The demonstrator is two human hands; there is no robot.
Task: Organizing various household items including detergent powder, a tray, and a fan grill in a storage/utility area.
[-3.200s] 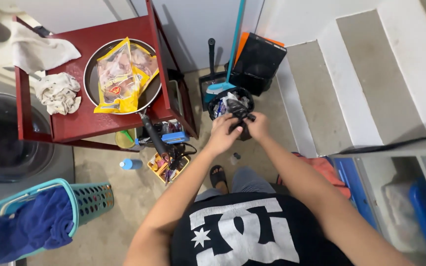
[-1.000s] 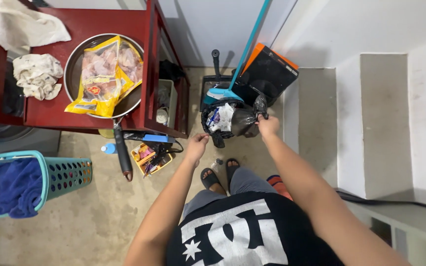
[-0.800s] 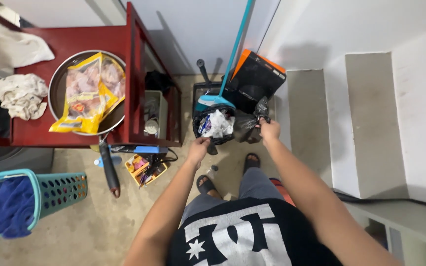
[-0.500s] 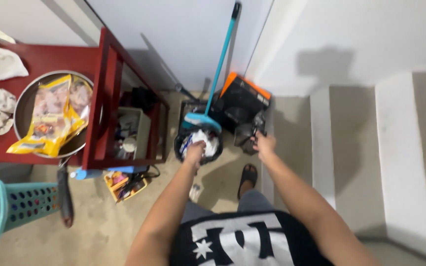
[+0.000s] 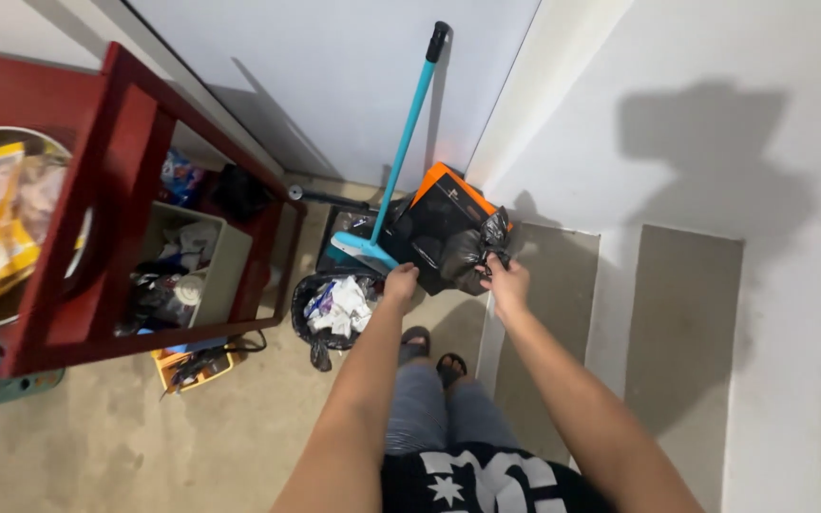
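Gripping black bag [image 5: 472, 249] with right hand [image 5: 507, 282], fingers clenched on its crumpled edge, beside orange-edged box [image 5: 434, 217]. Holding left hand [image 5: 399, 283] over bin [image 5: 336, 309] rim, fingers curled; grasp not discernible. Standing full of trash on floor, below teal broom [image 5: 401, 157] and beside red shelf [image 5: 97, 218].

Left of the broom [image 5: 401, 157], the red shelf unit [image 5: 111, 204] and its metal bowl [image 5: 11, 228] are running off the picture's edge, blurred.
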